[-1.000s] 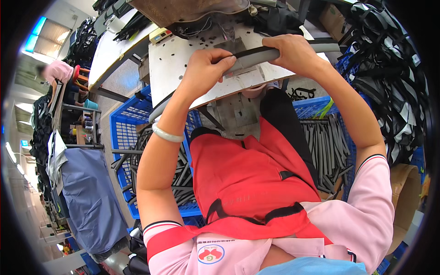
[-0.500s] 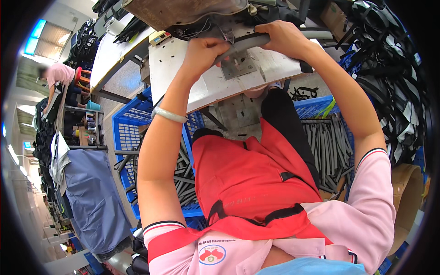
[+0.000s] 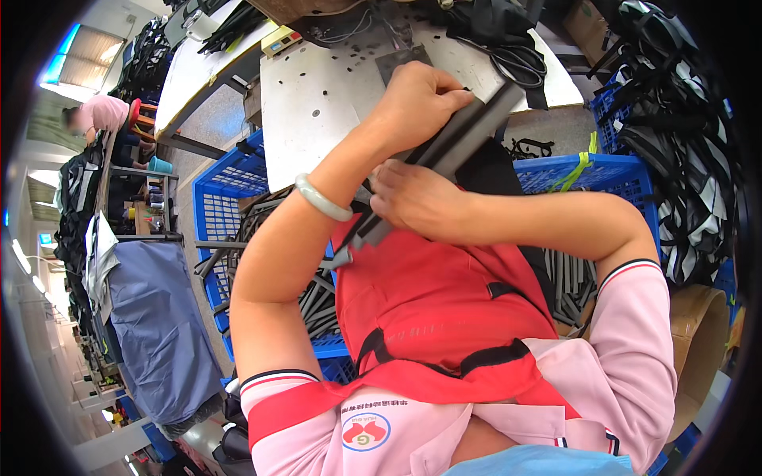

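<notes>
At least two long, dark grey, tube-like strips (image 3: 486, 123) slant between the person's hands, their far ends reaching past the left grip (image 3: 421, 103) on its right and their near ends jutting out below and left of the right grip (image 3: 417, 198), over the lap. The left grip is closed on the strips, fingers curled and thumb laid along them; the right grip, nearer the body, is closed around their lower part, its fingers slightly blurred. A pale, smooth, rounded bangle (image 3: 321, 198) circles the forearm behind the left grip. Below the right grip spreads a bright red cloth apron (image 3: 429, 301) with black trim. Beyond and to the left of the left grip extends a white-topped counter (image 3: 305, 111) scattered with small dark bits; a flat grey metal plate (image 3: 403, 59) lies just beyond that grip, and a tangled black strap bundle (image 3: 516, 63) lies farther to its right. Left of both grips stands a blue slatted plastic crate (image 3: 214, 218) with more grey strips inside; right of them is a second blue plastic crate (image 3: 623, 170), a yellow-green ribbon (image 3: 583, 165) tied on its rim. Farther right hangs a heap of black-and-white straps (image 3: 690, 166).
</notes>
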`<state>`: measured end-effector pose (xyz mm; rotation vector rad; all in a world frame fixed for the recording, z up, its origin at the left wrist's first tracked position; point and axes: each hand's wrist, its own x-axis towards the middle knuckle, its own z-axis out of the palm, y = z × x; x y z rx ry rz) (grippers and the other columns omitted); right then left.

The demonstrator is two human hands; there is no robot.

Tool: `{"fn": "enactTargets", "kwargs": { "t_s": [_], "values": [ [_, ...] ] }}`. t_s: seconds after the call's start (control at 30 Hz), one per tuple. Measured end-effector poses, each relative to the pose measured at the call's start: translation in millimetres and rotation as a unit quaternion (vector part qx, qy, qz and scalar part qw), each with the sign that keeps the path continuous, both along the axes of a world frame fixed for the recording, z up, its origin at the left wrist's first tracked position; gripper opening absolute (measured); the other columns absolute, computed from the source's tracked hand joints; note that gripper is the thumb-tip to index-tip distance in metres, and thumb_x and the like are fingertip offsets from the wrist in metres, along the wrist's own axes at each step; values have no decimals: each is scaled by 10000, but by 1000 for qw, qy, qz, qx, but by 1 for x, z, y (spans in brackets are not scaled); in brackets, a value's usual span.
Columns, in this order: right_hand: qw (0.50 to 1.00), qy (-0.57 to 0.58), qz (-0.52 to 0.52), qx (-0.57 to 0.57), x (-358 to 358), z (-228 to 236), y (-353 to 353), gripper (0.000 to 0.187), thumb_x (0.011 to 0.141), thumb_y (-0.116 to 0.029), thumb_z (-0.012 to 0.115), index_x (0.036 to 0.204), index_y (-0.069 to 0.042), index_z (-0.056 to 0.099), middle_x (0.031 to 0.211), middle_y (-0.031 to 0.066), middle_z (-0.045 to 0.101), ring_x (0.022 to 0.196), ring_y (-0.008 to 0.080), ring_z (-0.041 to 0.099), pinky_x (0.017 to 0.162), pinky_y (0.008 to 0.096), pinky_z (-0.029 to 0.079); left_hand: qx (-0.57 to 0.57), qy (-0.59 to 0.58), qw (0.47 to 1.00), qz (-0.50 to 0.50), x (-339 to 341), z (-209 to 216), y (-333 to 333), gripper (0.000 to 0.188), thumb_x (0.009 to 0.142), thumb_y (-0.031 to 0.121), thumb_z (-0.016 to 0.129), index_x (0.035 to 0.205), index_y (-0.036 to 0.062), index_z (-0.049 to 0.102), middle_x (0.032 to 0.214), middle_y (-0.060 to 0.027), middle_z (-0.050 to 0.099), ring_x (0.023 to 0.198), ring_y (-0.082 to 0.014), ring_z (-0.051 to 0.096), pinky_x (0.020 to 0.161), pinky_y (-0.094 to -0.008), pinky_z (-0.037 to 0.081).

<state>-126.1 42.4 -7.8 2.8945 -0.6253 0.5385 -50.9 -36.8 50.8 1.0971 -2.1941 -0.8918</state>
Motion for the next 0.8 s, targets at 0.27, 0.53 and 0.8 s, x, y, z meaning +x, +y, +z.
{"fn": "enactTargets", "kwargs": {
  "t_s": [0.27,0.53,0.8],
  "values": [
    [960,-40,-232,150,-112,50,-53,356,755,-208,698,1040,-71,535,862,149,646,879,360,628,761,435,491,353,47,934,6,92,-27,13,252,902,228,624,946,-11,692,694,-43,648,611,-77,554,537,-229,438],
    [960,-70,-248,114,-148,67,-81,375,780,-235,688,1079,-41,570,960,147,649,951,347,606,819,410,485,158,94,980,73,63,8,-9,313,876,204,659,1029,-69,657,666,-45,637,494,-56,472,450,-216,380],
    [951,-72,-278,115,-160,62,-104,398,790,-252,695,1122,-64,579,970,154,666,925,347,628,810,407,503,179,95,976,83,48,7,-33,297,875,214,658,1026,-42,675,674,-58,652,491,-56,467,457,-208,374]
  ]
}}
